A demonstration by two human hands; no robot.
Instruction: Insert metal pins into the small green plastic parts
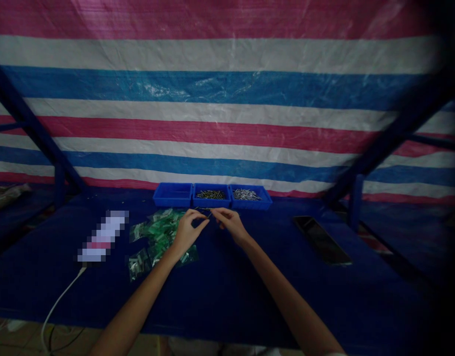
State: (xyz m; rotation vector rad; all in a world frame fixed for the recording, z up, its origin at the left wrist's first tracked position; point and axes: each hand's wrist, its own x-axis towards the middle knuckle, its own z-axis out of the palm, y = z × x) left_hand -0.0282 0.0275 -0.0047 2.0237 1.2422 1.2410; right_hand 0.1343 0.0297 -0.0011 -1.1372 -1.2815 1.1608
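Pinching a thin piece [209, 214], too small to identify, between nearly closed fingertips of left hand [187, 229] and right hand [230, 223], just in front of blue bins [173, 199], likely so metal pins [246, 195] are within easy reach, bags [162, 230] parked left.

Mid-frame: left hand [187, 231] and right hand [231, 223] nearly meet, fingertips pinching a thin dark piece [209, 215], detail too small. Just above: three blue trays [173, 202] in a row; brassy pins [211, 195] middle, silvery pins [245, 195] right. Green packets [161, 228] left of center. Dark phone [322, 241] lower right, white cable [56, 307] lower left.
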